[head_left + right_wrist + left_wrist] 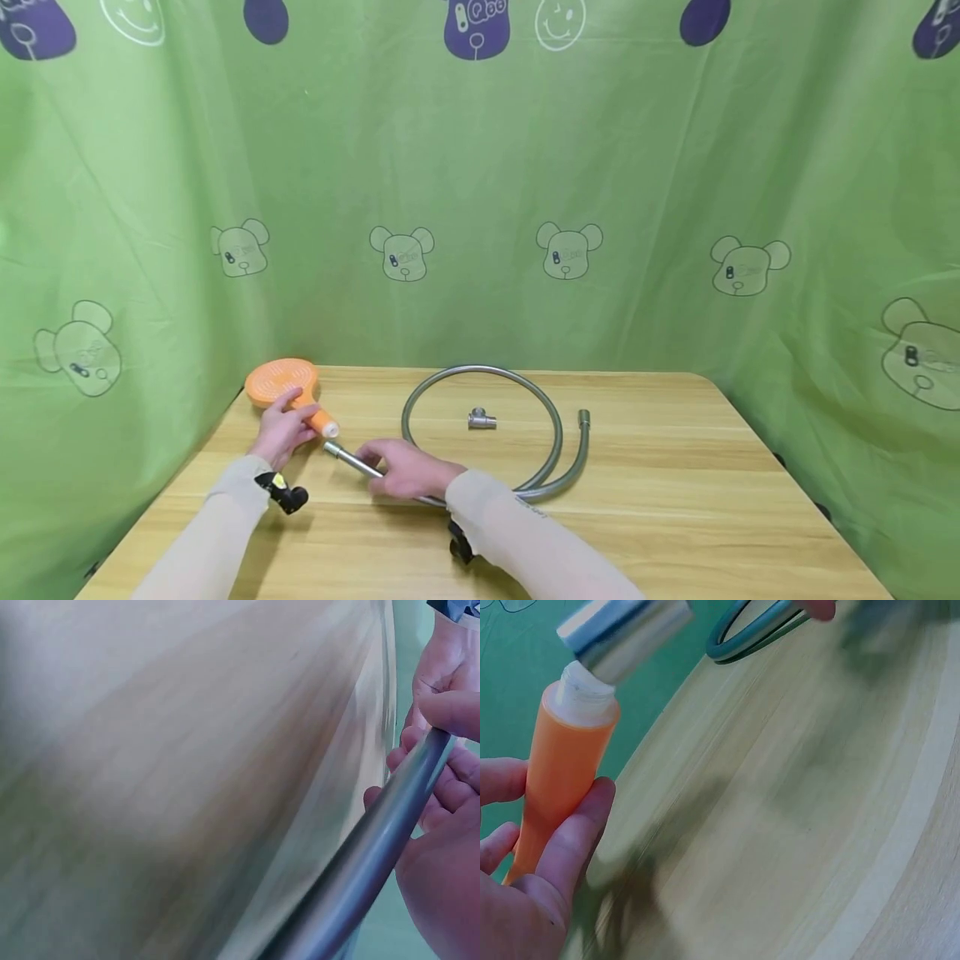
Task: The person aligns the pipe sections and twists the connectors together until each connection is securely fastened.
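My left hand [282,433] grips the handle of an orange shower head [281,381], whose round face is turned up at the table's left. A white threaded end [585,691] pokes out of the handle in the left wrist view. My right hand [411,468] holds a grey shower hose [557,417] close to one end. That end's metal connector [626,637] is right by the white thread; whether they touch, I cannot tell. In the right wrist view the hose [367,851] runs between thumb and fingers. The rest of the hose loops on the table.
Inside the hose loop lies a small metal angle valve [482,419]. The hose's other end fitting [584,418] points to the back, right of the loop. Green printed curtain [480,167] surrounds the wooden table [675,500] at the back and sides.
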`<state>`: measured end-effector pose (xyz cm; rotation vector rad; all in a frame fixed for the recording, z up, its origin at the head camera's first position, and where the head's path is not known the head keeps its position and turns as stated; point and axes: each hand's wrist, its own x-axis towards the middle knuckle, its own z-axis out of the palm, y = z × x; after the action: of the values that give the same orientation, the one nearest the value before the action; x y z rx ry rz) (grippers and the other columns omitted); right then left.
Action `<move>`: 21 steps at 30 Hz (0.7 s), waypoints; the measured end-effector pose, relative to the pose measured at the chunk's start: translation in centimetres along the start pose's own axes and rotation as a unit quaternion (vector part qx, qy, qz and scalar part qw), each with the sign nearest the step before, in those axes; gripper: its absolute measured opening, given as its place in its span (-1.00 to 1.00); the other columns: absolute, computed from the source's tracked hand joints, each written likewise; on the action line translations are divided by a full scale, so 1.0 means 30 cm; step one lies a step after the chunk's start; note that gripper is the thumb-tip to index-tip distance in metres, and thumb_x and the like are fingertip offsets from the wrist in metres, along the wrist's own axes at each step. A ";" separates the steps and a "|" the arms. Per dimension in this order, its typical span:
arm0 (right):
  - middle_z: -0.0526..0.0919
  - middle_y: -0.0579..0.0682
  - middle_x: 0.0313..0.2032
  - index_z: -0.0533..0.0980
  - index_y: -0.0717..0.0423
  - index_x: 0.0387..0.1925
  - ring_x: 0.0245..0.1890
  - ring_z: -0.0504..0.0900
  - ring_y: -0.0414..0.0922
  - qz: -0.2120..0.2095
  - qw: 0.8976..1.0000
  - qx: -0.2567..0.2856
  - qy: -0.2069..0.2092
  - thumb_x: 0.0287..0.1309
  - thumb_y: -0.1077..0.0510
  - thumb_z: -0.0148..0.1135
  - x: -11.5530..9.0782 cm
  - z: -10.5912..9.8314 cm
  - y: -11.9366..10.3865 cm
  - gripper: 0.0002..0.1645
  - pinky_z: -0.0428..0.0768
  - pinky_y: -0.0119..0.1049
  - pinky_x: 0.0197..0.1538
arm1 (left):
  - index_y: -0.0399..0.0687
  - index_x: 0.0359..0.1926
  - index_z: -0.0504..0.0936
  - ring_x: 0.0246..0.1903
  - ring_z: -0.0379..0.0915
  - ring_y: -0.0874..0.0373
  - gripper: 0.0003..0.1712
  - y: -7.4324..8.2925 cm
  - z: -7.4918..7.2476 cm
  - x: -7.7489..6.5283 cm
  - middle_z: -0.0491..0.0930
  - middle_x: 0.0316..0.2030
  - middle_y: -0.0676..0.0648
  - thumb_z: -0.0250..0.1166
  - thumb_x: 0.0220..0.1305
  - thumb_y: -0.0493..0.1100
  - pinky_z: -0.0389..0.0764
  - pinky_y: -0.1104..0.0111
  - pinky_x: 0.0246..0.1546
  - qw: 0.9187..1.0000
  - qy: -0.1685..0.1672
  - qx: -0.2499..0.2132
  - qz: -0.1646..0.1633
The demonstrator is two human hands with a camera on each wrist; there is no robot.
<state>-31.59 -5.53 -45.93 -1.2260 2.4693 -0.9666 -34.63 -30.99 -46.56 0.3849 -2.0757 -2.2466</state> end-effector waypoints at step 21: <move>0.62 0.05 -0.16 0.50 0.11 0.19 -0.25 0.51 -0.29 0.045 0.989 0.128 0.051 0.02 0.47 0.27 0.018 -0.027 -0.002 -0.36 0.57 -0.46 -0.11 | -0.10 0.60 -0.03 -0.44 0.54 0.30 -0.12 0.003 0.014 -0.016 0.31 0.17 -0.39 0.21 0.40 -0.32 0.73 0.46 -0.30 0.999 0.025 0.016 0.017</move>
<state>-32.26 -5.59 -45.23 -0.9959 2.3583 -1.3030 -34.26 -30.50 -46.36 0.4012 -2.0798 -2.1651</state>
